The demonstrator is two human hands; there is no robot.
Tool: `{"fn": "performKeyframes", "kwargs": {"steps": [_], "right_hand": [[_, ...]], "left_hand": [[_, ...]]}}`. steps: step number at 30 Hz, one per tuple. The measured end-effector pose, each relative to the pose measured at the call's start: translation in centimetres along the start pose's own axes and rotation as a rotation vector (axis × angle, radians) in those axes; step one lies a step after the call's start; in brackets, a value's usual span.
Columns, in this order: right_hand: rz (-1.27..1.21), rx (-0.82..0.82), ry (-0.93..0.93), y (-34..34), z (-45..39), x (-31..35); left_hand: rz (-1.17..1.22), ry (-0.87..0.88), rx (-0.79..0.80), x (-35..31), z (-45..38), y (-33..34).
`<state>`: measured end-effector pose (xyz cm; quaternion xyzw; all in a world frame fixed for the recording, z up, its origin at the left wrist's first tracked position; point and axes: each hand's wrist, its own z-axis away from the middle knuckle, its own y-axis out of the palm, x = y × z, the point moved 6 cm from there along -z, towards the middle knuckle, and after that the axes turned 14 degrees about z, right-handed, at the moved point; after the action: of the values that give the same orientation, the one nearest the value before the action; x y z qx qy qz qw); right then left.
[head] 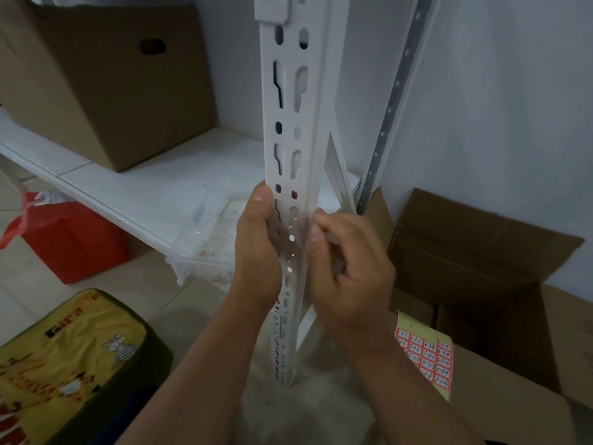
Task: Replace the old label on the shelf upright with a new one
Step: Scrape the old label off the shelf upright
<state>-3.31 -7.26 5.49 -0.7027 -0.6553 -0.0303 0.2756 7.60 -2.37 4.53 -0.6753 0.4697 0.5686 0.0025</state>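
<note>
Yellow padded bag (64, 358) w/ cartoon animals sits nearest, at bottom left on the tiled floor (29, 303). Opposite, bottom right, a sheet of red labels (428, 356) w/ handwritten numbers lies on the flap of an open cardboard box (487, 284).

Between them both forearms reach up to the white slotted shelf upright (290, 130). Left hand (260, 248) wraps the upright's left edge, thumb up on the front face, fingers curled round behind. Right hand (349, 271) is at the right edge, fingers curled, fingertips pinched at the metal corner; too blurred to say if a label is between them, and can't make out any label on the post.

Further back: red bag (69, 239) under the white shelf board (154, 187), clear plastic tray (208, 232) near its front edge, closed brown box (106, 78) on top towards the back left. Grey perforated strip (390, 101) runs up the wall on the right.
</note>
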Motion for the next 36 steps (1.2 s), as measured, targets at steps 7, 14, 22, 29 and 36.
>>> {"fn": "performKeyframes", "kwargs": {"steps": [7,14,22,29,36], "right_hand": [[0.005,-0.038,0.082,0.4,-0.9,-0.2],[0.034,-0.067,0.044,0.3,-0.2,-0.2],[-0.046,-0.043,0.118,0.4,0.2,-0.2],[-0.039,-0.065,0.100,0.2,0.1,0.2],[0.007,-0.056,0.025,0.2,0.4,0.1]], "left_hand": [[-0.002,0.004,0.018,-0.2,0.1,-0.1],[0.011,-0.026,-0.021,0.3,0.1,-0.1],[0.006,-0.018,-0.053,0.2,0.2,-0.1],[0.025,0.014,-0.025,-0.1,0.3,0.1],[0.039,0.001,-0.028,0.0,0.2,0.1]]}}
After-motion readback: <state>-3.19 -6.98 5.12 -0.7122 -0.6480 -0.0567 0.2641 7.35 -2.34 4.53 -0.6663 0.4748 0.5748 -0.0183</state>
